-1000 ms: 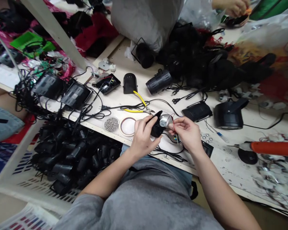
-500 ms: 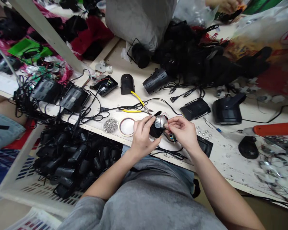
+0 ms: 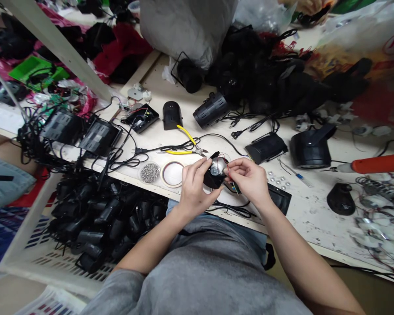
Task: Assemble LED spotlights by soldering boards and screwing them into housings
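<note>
My left hand is closed around the side of a small black plastic housing, fingers on top and thumb below. Inside the housing sits a silver dome-shaped part. My right hand pinches a thin red wire beside that dome. Partly hidden under my right hand are more coloured wires and another dark part. Yellow-handled cutters lie just beyond my left hand. Left of it are a roll of tape and a round dish of small screws.
A white crate full of black housings stands below the table edge at left. An orange-handled screwdriver lies at right, near a pile of small parts. Black housings and cords spread across the back. A co-worker's hand shows at the top right.
Both hands keep nearly the same places, with the housing and red wire still held. The view has shifted slightly, and the silver dome appears turned a little.
</note>
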`<state>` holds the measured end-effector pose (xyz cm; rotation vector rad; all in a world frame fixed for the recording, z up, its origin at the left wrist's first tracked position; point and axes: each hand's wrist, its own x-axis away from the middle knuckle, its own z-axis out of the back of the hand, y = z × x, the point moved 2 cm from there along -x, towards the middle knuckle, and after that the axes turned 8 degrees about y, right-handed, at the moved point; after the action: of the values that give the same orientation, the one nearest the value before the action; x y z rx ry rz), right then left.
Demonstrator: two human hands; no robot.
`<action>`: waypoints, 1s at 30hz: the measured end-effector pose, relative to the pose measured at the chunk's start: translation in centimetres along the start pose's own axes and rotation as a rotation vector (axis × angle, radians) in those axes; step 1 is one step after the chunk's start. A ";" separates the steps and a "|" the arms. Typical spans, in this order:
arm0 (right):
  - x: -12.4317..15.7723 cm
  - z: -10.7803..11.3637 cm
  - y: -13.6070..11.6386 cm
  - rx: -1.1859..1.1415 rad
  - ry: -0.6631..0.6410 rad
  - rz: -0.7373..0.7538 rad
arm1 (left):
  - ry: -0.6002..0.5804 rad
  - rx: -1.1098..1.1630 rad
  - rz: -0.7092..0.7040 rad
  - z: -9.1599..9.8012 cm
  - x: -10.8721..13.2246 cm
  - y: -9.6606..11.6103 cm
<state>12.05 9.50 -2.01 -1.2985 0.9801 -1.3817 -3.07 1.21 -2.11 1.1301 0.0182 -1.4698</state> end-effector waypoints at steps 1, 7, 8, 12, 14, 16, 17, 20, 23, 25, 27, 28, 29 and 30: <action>0.0 0.0 0.0 0.003 0.002 0.002 | 0.004 -0.001 0.008 0.0 0.0 0.0; 0.1 0.0 0.2 0.004 0.006 0.004 | -0.001 -0.026 0.034 -0.1 0.1 0.0; 0.1 0.0 0.2 0.005 0.004 0.006 | -0.001 -0.025 0.032 -0.1 0.1 0.0; 0.1 0.0 0.2 0.015 0.003 0.017 | -0.004 -0.003 0.017 -0.1 0.0 -0.1; 0.0 0.0 0.2 0.021 0.005 0.023 | -0.008 -0.002 0.008 -0.1 0.0 -0.1; 0.0 0.0 0.2 0.025 0.002 0.028 | -0.006 -0.003 -0.001 -0.1 -0.1 0.0; 0.0 0.1 0.2 0.028 -0.002 0.031 | -0.003 -0.001 -0.004 -0.2 -0.1 0.0; -0.1 0.1 0.2 0.044 -0.009 0.045 | 0.003 -0.002 0.002 -0.2 0.0 0.0; -0.2 0.3 0.2 0.070 -0.013 0.062 | 0.011 -0.015 0.019 -0.3 0.0 0.1; -0.3 0.3 0.2 0.086 -0.023 0.073 | 0.036 -0.024 0.012 -0.4 0.0 0.1; -0.5 0.4 0.1 0.095 -0.042 0.082 | 0.070 -0.019 -0.005 -0.4 0.0 0.1; -0.6 0.4 0.0 0.098 -0.055 0.086 | 0.083 -0.012 -0.011 -0.5 0.0 0.1; -0.7 0.4 0.0 0.099 -0.070 0.088 | 0.094 -0.007 -0.016 -0.5 -0.1 0.1; -0.8 0.4 -0.1 0.100 -0.085 0.090 | 0.104 -0.006 -0.019 -0.5 -0.1 0.1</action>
<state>12.38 10.35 -2.05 -1.2148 0.8898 -1.2804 -2.69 1.53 -2.23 1.2035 0.1064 -1.4257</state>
